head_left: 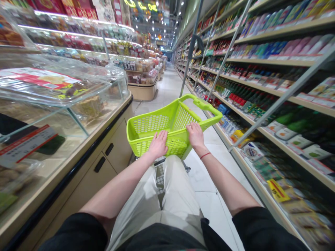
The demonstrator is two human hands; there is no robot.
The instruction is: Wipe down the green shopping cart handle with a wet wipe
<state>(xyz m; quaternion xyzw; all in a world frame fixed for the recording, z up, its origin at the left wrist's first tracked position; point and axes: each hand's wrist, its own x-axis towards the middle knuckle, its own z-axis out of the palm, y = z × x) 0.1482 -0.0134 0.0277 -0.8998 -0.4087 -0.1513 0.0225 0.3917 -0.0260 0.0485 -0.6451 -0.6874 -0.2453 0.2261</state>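
Note:
A lime-green plastic shopping basket [146, 127] on wheels stands in front of me in a supermarket aisle, empty inside, with its handle [206, 106] raised at the far right. My left hand [158, 143] rests on the basket's near rim, fingers curled over the edge. My right hand [195, 134] grips the same near rim further right; a red string circles that wrist.
A glass-covered bulk food counter [65, 104] with beige cabinets runs along my left. Long shelves [274, 90] of bottles and packets line the right, crossed by slanted grey metal bars [277, 104]. The white tiled aisle floor [170, 83] stretches ahead between them.

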